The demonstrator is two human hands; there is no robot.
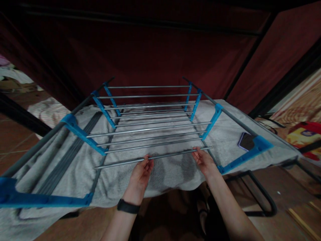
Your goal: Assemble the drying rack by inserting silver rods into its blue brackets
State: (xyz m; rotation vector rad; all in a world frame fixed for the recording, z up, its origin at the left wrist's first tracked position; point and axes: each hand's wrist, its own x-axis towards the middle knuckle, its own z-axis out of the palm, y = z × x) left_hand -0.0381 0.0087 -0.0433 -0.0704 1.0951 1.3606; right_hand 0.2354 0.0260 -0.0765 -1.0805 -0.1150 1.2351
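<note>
Toward six o'clock of the rack (pixel 150 129), the left hand (pixel 140 174) and right hand (pixel 204 162) pinch a grey rod (pixel 173 155) over the grey cloth (pixel 173 174). With only fingertips holding it, uneven lifting could tip its free ends into the blue bracket (pixel 240 160) at four o'clock.

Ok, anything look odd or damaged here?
No damage shows. The rod in the left hand and right hand is apart from the nearest blue brackets, unlike the seated rods behind. Dark patches on the cloth may be shadow or damp.
</note>
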